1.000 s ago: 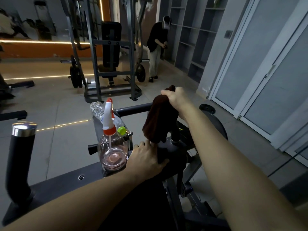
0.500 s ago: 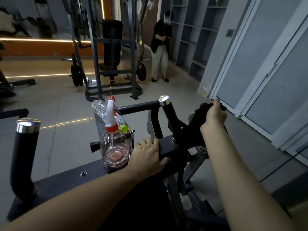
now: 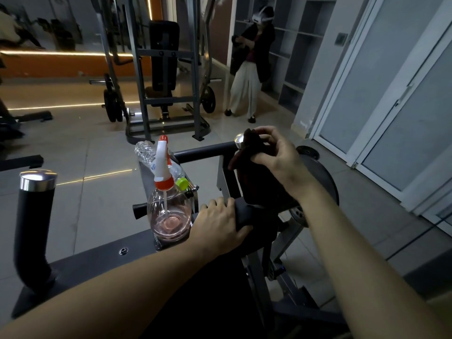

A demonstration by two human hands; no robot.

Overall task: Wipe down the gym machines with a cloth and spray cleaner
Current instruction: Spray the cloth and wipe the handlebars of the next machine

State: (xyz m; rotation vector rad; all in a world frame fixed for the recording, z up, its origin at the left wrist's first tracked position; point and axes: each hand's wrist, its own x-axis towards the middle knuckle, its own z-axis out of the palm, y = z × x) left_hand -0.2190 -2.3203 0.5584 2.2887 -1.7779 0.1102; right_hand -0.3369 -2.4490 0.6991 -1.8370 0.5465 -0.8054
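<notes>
Dark cloth (image 3: 254,177) back around the handle (image 3: 238,141) — right hand (image 3: 276,159) gripping it.

Colour and pattern reference, visible items.
Cloth (image 3: 254,182): dark brown-maroon, plain. Spray bottle (image 3: 168,216): clear body, pink liquid, white trigger head, orange-red nozzle and collar. Water bottle (image 3: 146,152): clear, ribbed, lime-green cap. Upright handle (image 3: 33,228): matt black, chrome end cap. Padded bar (image 3: 247,212): black. Machine frame (image 3: 85,263): dark grey. Floor (image 3: 85,148): pale grey tiles. Rear wall band (image 3: 61,67): orange.
</notes>
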